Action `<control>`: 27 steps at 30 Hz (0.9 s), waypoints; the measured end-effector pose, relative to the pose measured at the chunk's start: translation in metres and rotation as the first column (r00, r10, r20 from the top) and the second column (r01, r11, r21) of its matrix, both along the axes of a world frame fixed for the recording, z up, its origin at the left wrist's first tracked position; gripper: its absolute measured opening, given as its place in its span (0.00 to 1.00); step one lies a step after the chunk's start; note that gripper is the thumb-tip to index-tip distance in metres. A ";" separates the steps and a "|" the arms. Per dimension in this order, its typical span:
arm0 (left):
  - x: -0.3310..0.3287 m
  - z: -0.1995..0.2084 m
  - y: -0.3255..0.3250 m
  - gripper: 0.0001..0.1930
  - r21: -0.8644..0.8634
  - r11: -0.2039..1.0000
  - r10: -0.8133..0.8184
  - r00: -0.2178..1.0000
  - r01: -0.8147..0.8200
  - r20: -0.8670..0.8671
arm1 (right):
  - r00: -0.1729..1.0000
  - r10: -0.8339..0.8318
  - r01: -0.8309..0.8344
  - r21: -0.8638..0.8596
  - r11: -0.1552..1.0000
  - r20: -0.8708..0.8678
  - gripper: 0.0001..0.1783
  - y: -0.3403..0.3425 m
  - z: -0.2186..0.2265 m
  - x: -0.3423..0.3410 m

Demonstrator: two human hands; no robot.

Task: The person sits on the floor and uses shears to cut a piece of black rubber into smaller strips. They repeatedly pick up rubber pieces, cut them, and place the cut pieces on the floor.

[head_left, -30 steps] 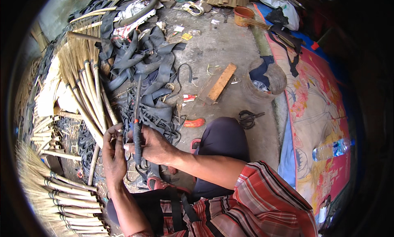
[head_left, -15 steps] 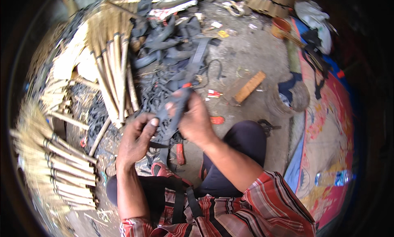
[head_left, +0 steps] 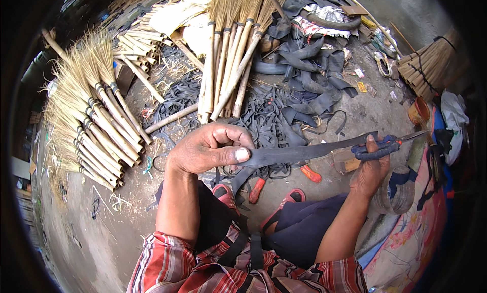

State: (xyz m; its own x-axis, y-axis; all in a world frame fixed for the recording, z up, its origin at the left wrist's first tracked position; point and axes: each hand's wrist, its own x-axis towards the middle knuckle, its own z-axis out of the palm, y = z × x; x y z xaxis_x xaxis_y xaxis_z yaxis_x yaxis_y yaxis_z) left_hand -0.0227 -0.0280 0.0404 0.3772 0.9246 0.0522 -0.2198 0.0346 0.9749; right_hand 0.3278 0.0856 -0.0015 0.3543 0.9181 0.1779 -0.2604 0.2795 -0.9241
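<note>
1. Where the hands worked close together half a second ago, I now have them spread well apart, with a dark strip [head_left: 304, 153] drawn out almost straight between them.
2. My view has swung too: the brooms [head_left: 234, 65] that stood off to the left are now nearly ahead. I judge that, for the work in hand, the strip is being handled along its length rather than bunched.
3. On my left hand [head_left: 213, 148], the thumb presses the strip's near end against curled fingers, a firm pinch.
4. My right hand [head_left: 369, 174] is closed around the shears [head_left: 375, 149], thumb raised at the strip's far end; their blade points right, away from the strip.
5. I cannot tell whether that thumb pins the strip or merely rests on it, or whether the blades are parted.
6. Below the left hand, another dark band [head_left: 241, 179] shows; I can't make out whether it hangs from the grip or lies lower down.
7. The strip and right hand partly cover a wooden block [head_left: 351, 165], the right wrist overlaps a round tub [head_left: 398, 202], and the broom heads run off the upper edge.
</note>
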 end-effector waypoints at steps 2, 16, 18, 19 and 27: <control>-0.004 0.000 -0.002 0.13 0.056 0.998 -0.019 0.996 0.014 0.085 | 0.999 0.041 -0.041 -0.007 0.999 0.015 0.17 0.000 -0.003 -0.002; 0.018 -0.021 0.026 0.22 -0.318 0.743 0.654 0.738 -0.589 0.163 | 0.739 0.658 -0.559 -0.414 0.718 0.144 0.11 -0.055 -0.010 -0.085; 0.013 -0.021 0.028 0.22 -0.272 0.723 0.679 0.725 -0.635 0.111 | 0.659 0.730 -0.613 -0.435 0.659 0.178 0.10 -0.063 -0.012 -0.094; 0.010 -0.021 0.029 0.22 -0.258 0.707 0.695 0.714 -0.659 0.079 | 0.617 0.765 -0.633 -0.460 0.623 0.187 0.10 -0.066 -0.012 -0.097; 0.004 -0.020 0.030 0.26 -0.209 0.675 0.737 0.655 -0.707 0.164 | 0.482 0.848 -0.669 -0.533 0.518 0.219 0.11 -0.072 -0.015 -0.102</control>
State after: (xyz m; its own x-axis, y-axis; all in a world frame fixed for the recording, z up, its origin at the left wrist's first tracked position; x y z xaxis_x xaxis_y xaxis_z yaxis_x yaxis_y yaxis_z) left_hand -0.0189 0.0016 0.0208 -0.4207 0.9036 -0.0811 -0.4267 -0.1181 0.8966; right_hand 0.2259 0.0137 -0.0165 -0.5445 0.7955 -0.2659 0.2098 -0.1777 -0.9615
